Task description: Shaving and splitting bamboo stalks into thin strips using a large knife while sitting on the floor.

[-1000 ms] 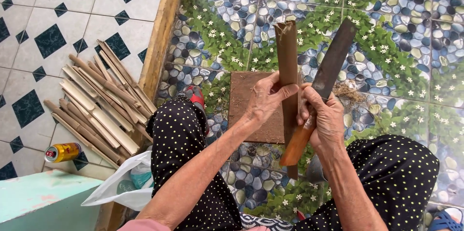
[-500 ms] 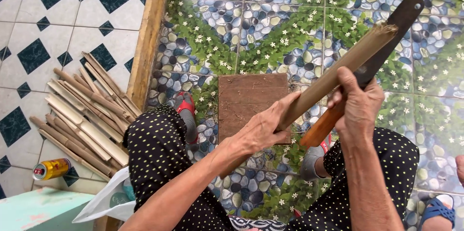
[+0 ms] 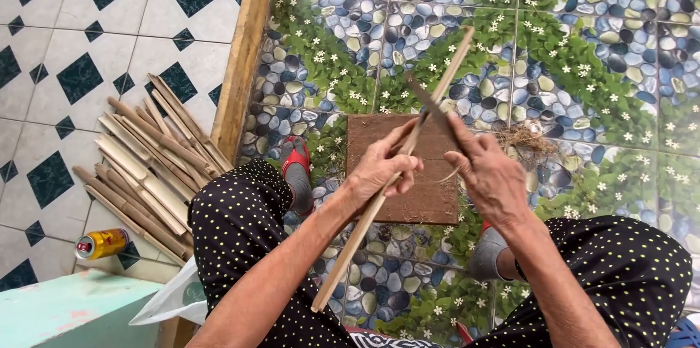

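Observation:
My left hand (image 3: 380,166) grips a long thin bamboo strip (image 3: 350,252) that slants from lower left up to the upper right. My right hand (image 3: 490,171) holds a dark knife blade (image 3: 430,105) set against the strip near its upper part. Both hands hover above a square brown wooden board (image 3: 426,195) lying on the pebble-patterned floor. A small tuft of dry shavings (image 3: 530,142) lies just right of the board.
A pile of split bamboo pieces (image 3: 146,166) rests on the white and dark tiled floor at left, beside a wooden beam (image 3: 245,56). A yellow can (image 3: 102,244) lies near a teal block (image 3: 73,315). Red and grey sandals (image 3: 297,173) sit by my knees.
The wide bamboo piece and knife swung from upright to slanting right, then came back over the board. The piece now shows edge-on as a thin strip, with the blade against it.

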